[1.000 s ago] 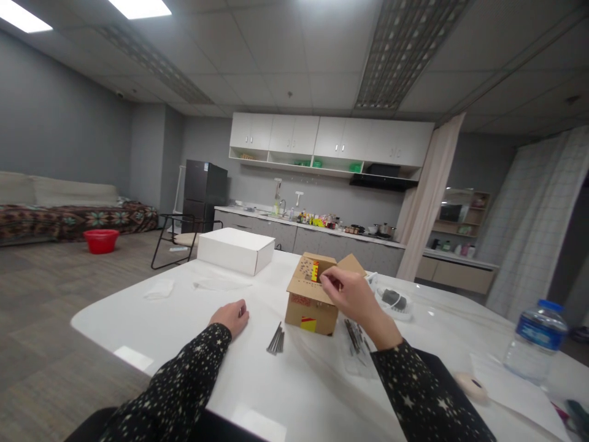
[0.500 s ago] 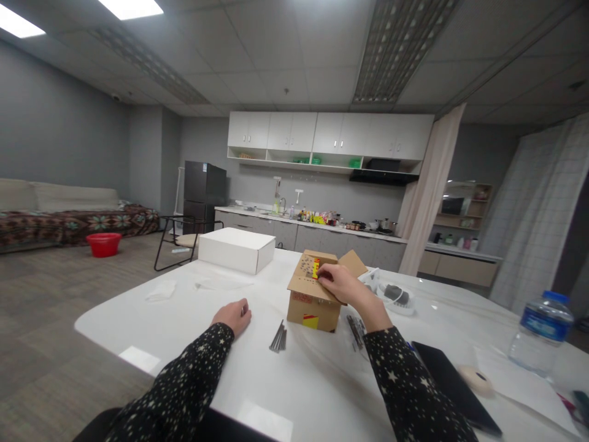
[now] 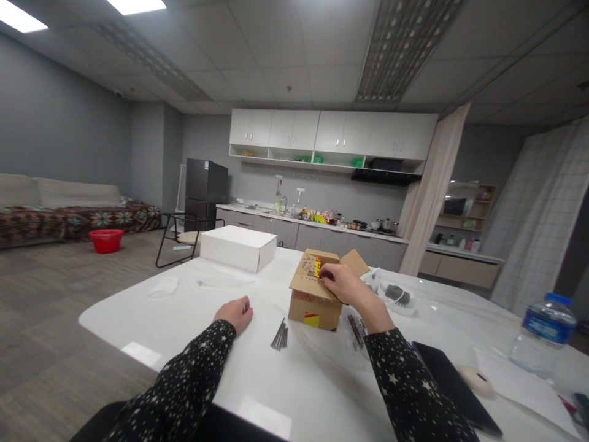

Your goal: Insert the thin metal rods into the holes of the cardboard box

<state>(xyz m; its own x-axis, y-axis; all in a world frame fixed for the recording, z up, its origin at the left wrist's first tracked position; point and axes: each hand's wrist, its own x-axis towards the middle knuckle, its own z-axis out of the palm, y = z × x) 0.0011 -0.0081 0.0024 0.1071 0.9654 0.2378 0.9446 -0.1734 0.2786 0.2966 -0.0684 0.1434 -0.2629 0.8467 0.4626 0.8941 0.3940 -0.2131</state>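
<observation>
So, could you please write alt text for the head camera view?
The person's right hand rests on a flap of a small cardboard box on a white table. The left hand lies loosely curled on the table, beside a bundle of nails.

Single head-worn view, looking forward and slightly down across white table [image 3: 322, 380] toward kitchen wall (far back). Cardboard box [image 3: 315, 299] near, centre frame; own sleeves enter from bottom edge. No second view.
</observation>
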